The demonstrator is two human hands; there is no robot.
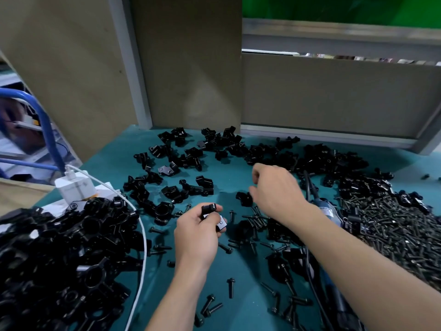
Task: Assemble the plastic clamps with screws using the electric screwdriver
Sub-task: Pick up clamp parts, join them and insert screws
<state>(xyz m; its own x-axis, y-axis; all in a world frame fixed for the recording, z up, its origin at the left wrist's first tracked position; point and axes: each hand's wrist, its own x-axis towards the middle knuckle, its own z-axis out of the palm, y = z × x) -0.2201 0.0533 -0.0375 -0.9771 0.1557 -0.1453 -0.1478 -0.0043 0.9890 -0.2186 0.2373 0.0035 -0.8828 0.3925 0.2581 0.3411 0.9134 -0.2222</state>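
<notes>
You're at a factory-style assembly bench. Evidence: a teal work mat (pixel 250 316) covered in bulk stock, with a big pile of black plastic clamps (pixel 59 254) at your left, loose clamp halves (pixel 181 158) scattered towards the back, and a heap of black screws (pixel 393 235) at your right. A corded electric screwdriver (pixel 330 215) lies on the mat beside the screw heap. The station is boxed in by plain brown partition boards (pixel 191 68) on grey metal framing (pixel 334 37). There's a blue tube frame (pixel 45 120) past the left edge. A white charger (pixel 74 187) with its cable (pixel 143 235) sits at the bench corner.
</notes>
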